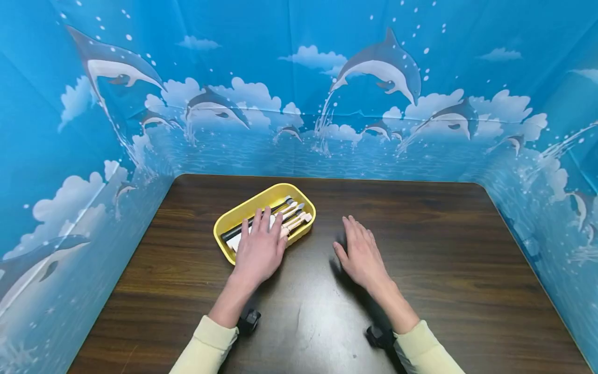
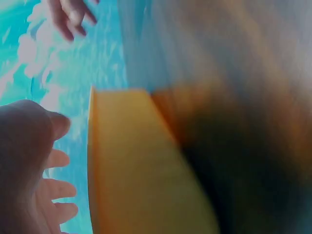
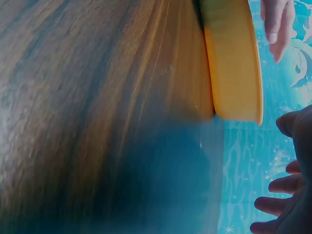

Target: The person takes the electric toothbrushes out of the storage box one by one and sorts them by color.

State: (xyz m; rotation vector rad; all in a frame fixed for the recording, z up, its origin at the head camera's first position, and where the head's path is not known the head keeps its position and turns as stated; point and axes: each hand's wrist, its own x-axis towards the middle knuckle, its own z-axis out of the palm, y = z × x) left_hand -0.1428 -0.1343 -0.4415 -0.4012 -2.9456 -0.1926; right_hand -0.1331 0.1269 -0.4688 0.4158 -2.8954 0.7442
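Yellow tray (image 1: 247, 206) sits on the dark wooden table (image 1: 430, 249), left of the middle and near the back edge, set at a slant with its right end farther back. Toothbrushes (image 1: 306, 218) lie in it side by side, some with white heads and some with dark ones, their heads toward the tray's right end, and a dark rod (image 1: 229, 235) shows at its left end; the left hand (image 1: 260, 250) hides part of what is inside. That hand is over the near side of the tray, palm down, its fingers straight and a little apart; I cannot tell whether they touch anything. The right hand (image 1: 363, 257) is above the table to the right of the tray, well apart from it, with its fingers straight, its thumb standing away from them and nothing in its grasp. Behind the table hangs a blue curtain (image 1: 261, 31) printed with dolphins and clouds
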